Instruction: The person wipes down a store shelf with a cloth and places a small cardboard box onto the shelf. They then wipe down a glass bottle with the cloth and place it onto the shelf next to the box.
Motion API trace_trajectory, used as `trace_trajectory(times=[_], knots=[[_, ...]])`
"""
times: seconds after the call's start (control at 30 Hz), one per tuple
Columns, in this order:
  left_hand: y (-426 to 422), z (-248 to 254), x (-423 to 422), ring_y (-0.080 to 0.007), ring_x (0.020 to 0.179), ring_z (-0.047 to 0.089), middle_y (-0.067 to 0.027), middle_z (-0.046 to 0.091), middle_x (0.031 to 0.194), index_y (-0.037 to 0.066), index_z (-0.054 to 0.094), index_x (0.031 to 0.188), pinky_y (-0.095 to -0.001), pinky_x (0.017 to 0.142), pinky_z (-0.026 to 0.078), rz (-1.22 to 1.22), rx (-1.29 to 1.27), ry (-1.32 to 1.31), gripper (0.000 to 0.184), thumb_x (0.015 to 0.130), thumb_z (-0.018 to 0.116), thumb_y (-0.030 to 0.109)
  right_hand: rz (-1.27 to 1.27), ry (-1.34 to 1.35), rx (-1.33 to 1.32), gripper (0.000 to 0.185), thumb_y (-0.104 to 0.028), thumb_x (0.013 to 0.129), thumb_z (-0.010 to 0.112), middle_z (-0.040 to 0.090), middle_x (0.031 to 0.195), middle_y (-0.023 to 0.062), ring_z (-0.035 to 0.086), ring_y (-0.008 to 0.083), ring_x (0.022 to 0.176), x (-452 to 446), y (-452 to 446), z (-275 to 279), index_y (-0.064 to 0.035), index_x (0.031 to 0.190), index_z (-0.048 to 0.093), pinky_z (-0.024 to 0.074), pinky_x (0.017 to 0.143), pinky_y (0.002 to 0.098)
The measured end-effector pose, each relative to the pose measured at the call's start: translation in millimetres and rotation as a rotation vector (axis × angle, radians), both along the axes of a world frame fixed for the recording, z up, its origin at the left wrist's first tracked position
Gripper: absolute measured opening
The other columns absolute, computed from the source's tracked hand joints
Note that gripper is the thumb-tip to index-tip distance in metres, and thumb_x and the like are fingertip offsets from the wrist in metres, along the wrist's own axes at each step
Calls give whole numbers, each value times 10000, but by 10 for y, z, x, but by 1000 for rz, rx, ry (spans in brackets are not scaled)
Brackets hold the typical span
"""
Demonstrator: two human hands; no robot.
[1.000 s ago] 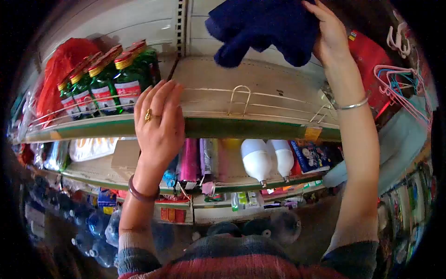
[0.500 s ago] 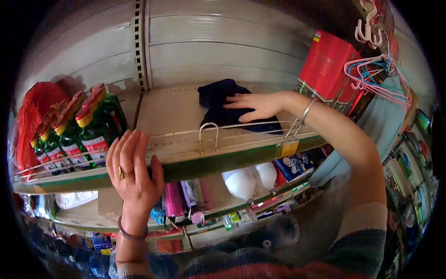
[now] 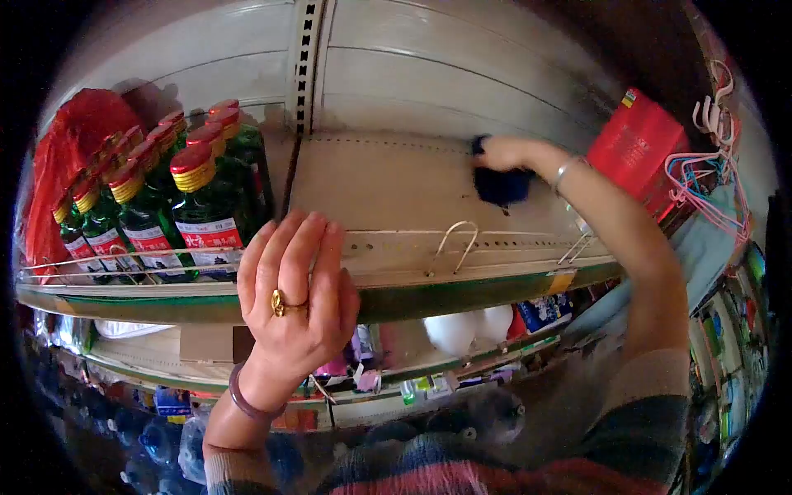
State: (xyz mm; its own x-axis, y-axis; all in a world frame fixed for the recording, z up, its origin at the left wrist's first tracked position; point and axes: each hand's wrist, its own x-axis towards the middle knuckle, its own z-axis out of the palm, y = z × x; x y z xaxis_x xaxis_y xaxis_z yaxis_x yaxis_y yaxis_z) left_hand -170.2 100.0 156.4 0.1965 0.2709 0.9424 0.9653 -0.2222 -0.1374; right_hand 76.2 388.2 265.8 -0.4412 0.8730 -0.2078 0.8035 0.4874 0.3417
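Observation:
My right hand (image 3: pixel 513 153) is closed on a dark navy cloth (image 3: pixel 502 186), bunched against the upper shelf board (image 3: pixel 379 186) toward its back. Its fingertips are partly lost in the cloth. At the front, my left hand (image 3: pixel 293 301), with a gold ring, is hooked over the shelf's front edge (image 3: pixel 412 301), thumb on the near side. Just left of that hand stand several green bottles (image 3: pixel 210 202) with red and yellow caps, behind a thin wire rail (image 3: pixel 99 262).
A red box (image 3: pixel 634 148) stands on the shelf's right end, near hanging pink and blue hangers (image 3: pixel 701 186). A wire loop (image 3: pixel 452 243) rises from the front rail. Red netting (image 3: pixel 49 190) lies far left. Below, a lower shelf holds white bra cups (image 3: pixel 454 332) and a cardboard box (image 3: pixel 206 343).
The cloth, spread under my flat right hand before, is now bunched in it and farther back. The view has shifted; my left hand stays at the shelf edge beside the bottles.

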Motion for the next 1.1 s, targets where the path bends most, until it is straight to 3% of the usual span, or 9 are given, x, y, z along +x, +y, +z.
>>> trace_trajectory(times=[0.1, 0.37, 0.63, 0.77, 0.83, 0.9, 0.97, 1.03, 1.1], knots=[[29, -16, -15, -330, 1084, 536, -152, 564, 1159, -10, 584, 1112, -468, 952, 393, 7, 26, 18, 366, 772, 551, 121, 461, 273, -88, 560, -365, 870, 582, 546, 1200, 249, 550, 363, 1056, -726, 16, -22, 25, 1252, 456, 428, 904, 401], [50, -11, 22, -291, 1065, 548, -128, 562, 1148, 2, 600, 1109, -439, 946, 407, 29, 74, 18, 392, 725, 561, 70, 822, 390, -314, 595, -405, 788, 647, 522, 1253, 195, 475, 329, 1180, -1266, -1163, 9, -111, 1287, 515, 362, 1007, 370], [9, -28, 51, -295, 1099, 525, -125, 558, 1171, 9, 574, 1151, -431, 977, 374, 54, 36, 14, 431, 725, 589, 72, 746, 368, -312, 637, -211, 673, 685, 508, 1205, 203, 466, 334, 1159, -119, -1109, -8, -54, 1263, 502, 346, 1018, 383], [17, -35, 49, -299, 1100, 520, -112, 554, 1175, 24, 573, 1149, -425, 974, 373, 48, 58, 5, 437, 714, 597, 59, 498, 357, 37, 497, -124, 720, 631, 574, 1144, 148, 528, 266, 1089, 596, -1070, 63, -23, 1198, 539, 388, 978, 346], [0, -7, 59, -300, 1095, 523, -112, 554, 1170, 29, 575, 1144, -423, 967, 377, 40, 53, -3, 434, 710, 587, 42, 259, 889, 184, 427, -109, 770, 606, 606, 1111, 102, 559, 200, 1034, 735, -1435, 247, -9, 1182, 549, 425, 928, 311], [4, -13, 51, -296, 1096, 524, -110, 554, 1168, 33, 578, 1140, -422, 964, 379, 21, 57, 0, 429, 710, 579, 34, 454, 1182, 518, 413, -117, 792, 609, 609, 1113, 66, 563, 145, 998, 892, -1878, 312, -1, 1184, 546, 446, 891, 301], [4, -11, 65, -295, 1097, 524, -113, 554, 1165, 27, 583, 1125, -427, 964, 383, 17, 69, -16, 429, 697, 566, 15, 573, 1227, 877, 440, -133, 750, 628, 607, 1110, 103, 580, 191, 990, 760, -2447, 105, -4, 1167, 566, 441, 910, 351], [24, -21, 42, -298, 1097, 524, -118, 555, 1161, 21, 585, 1118, -433, 963, 387, 12, 85, -2, 435, 683, 565, 10, 556, 752, 1071, 453, -147, 690, 652, 608, 1068, 147, 576, 290, 959, 651, -2727, -276, -13, 1119, 594, 443, 898, 384], [-17, -25, 48, -313, 1094, 523, -127, 562, 1156, 14, 581, 1123, -441, 963, 390, -9, 68, -9, 429, 697, 536, -3, 694, 710, 902, 338, -159, 676, 648, 578, 1071, 170, 534, 329, 905, 426, -2756, -601, -49, 995, 627, 470, 791, 388]])
